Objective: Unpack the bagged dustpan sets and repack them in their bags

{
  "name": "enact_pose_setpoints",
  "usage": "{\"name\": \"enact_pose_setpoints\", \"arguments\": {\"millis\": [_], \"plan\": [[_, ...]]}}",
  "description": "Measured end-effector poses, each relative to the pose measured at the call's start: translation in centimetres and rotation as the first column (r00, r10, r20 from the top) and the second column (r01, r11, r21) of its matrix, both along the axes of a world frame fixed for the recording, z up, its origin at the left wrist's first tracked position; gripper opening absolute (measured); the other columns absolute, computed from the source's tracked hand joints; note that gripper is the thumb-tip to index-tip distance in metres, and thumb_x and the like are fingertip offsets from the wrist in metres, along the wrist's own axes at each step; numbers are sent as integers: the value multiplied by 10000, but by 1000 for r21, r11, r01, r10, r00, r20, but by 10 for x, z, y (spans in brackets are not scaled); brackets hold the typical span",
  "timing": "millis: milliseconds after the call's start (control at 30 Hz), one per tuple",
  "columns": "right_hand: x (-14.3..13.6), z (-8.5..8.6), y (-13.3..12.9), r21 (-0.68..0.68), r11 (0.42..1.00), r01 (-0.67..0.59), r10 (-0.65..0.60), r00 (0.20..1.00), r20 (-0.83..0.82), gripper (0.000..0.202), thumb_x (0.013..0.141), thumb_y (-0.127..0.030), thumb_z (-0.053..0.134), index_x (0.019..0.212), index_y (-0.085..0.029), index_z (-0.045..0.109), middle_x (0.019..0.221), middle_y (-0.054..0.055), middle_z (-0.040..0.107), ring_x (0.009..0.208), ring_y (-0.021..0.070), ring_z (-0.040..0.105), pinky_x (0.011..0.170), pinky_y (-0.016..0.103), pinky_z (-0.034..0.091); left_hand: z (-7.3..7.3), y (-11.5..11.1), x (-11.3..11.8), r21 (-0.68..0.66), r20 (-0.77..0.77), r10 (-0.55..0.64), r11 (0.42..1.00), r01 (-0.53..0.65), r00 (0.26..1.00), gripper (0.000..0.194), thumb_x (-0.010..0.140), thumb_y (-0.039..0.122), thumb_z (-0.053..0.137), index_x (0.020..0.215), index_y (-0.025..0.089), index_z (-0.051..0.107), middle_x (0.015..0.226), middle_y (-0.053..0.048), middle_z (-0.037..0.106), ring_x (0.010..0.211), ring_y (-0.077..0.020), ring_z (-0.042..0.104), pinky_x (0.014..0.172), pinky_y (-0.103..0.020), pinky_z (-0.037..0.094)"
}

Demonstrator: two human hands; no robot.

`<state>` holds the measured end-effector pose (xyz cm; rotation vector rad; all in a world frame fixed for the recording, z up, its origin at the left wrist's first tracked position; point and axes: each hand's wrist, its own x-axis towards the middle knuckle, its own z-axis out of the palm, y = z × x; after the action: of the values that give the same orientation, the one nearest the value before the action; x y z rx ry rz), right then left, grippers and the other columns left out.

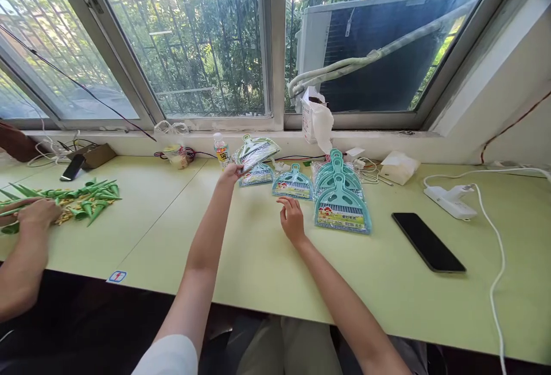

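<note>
1. Now pinches a packaged dustpan set (263,151) at its near left corner with the fingers of the left hand (231,173), tilted and raised toward the back edge of the tabletop (253,254).
2. Has it partly above a second set (257,175), just right of a bottle (222,154).
3. Holds the right hand (293,220) over the middle of the tabletop, with its fingers loosely bent and slightly apart, just in front of a third set (294,184).
4. Has further sets (342,211) overlapping in a column to the right, running from the back edge forward.
5. Has a dark phone (428,243) and a white power strip (450,201) nearer the right end.
6. Sits beside another person's hand (41,212) near the left end, touching green cones (90,208).
</note>
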<state>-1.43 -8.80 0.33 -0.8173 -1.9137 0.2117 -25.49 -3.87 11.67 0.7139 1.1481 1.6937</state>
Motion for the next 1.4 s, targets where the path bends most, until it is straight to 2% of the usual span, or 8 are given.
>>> {"name": "enact_pose_setpoints", "arguments": {"millis": [233,333,533,667,900,1100,1267,1400], "plan": [[-7,4,-20,326,944,-47,-70,939,337,566,882,-55,413,1379,-325,389,1438,41,436,1365,216,313,1126,554,85,-58,-95,18,-145,64,-273,949,280,960,520,650,-7,637,1146,141,582,903,-75,686,784,-197,668,709,-300,533],[-4,6,-18,313,943,-116,-16,921,388,431,914,-114,410,1311,-267,481,1368,59,518,1317,215,382,1126,514,121,-86,-113,37,-158,163,-382,900,406,910,453,623,-12,635,1053,130,620,893,-70,697,746,-180,666,647,-253,514],[5,7,-11,294,909,-295,128,870,476,306,927,-340,472,1172,-195,584,1213,104,610,1126,220,516,961,374,347,-89,-96,49,-164,199,-331,917,364,923,302,713,79,608,1012,98,648,809,-88,704,673,-187,657,644,-289,512],[1,2,-10,358,859,-367,128,829,544,208,939,-219,452,1049,-189,625,1112,84,648,1081,209,532,910,354,367,-84,-81,51,-285,141,-285,905,315,948,314,795,237,587,1072,101,645,812,-96,711,730,-228,667,709,-340,521],[-2,-2,-13,163,921,-354,195,781,593,270,956,-283,412,876,-175,647,834,83,657,824,198,580,729,319,435,-100,-73,50,-15,251,-165,985,174,954,316,844,357,584,1067,139,634,954,-94,705,980,-253,644,888,-385,499],[-5,-8,-1,-280,922,-266,279,960,4,344,947,-403,378,951,-178,638,962,117,661,940,233,592,813,381,490,-104,-81,35,30,335,-41,999,33,941,295,829,198,581,1123,168,595,928,-52,700,869,-181,663,909,-356,498],[-6,-11,11,-579,650,-492,93,808,-582,369,752,-494,636,919,-167,604,852,55,666,780,194,642,756,358,524,-105,-83,47,-46,320,-63,996,82,945,227,816,222,609,1031,152,618,878,-60,699,787,-182,661,813,-337,528],[-8,-14,12,-632,599,-492,-101,736,-669,390,635,-471,725,843,-169,592,777,15,651,730,155,624,747,319,515,-106,-84,57,-41,171,-128,990,137,977,381,742,199,700,1103,214,580,946,-23,693,776,-159,649,749,-299,525]]}}
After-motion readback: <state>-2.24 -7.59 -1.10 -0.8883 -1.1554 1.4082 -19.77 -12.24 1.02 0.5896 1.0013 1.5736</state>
